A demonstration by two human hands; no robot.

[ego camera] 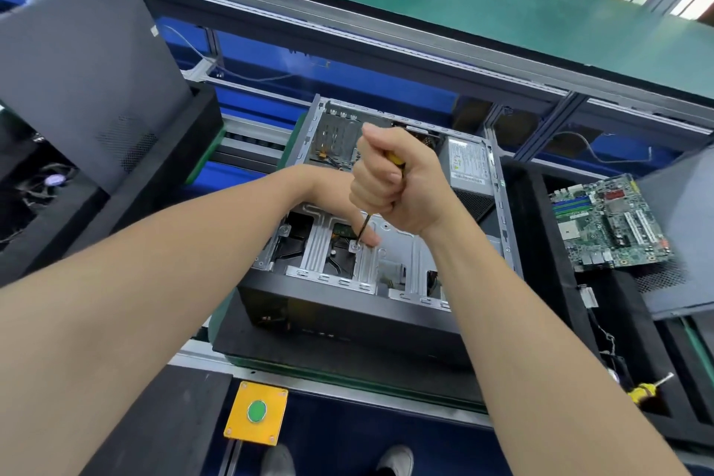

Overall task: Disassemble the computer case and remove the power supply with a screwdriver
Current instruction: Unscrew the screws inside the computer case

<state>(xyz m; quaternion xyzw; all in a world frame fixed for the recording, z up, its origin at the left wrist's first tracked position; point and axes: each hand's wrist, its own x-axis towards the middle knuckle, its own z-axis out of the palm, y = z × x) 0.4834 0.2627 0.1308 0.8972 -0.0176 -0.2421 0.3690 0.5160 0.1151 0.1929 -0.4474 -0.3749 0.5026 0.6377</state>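
Observation:
An open computer case [506,213] lies on its side in the middle of the bench, its silver inner frame facing up. My right hand [398,182] grips the yellow-and-black handle of a screwdriver [363,228], held upright in a fist, with the tip on a screw [354,246] in the metal bracket. My left hand [367,234] reaches under the right fist; its fingers rest beside the shaft near the screw and are mostly hidden. The grey power supply [469,162] with its label sits in the far right corner of the case.
A removed motherboard [610,224] lies in the black tray on the right, with a second yellow screwdriver [643,392] below it. Grey side panels lean at far left [85,62] and far right [680,236]. A yellow box with a green button [257,412] sits on the front rail.

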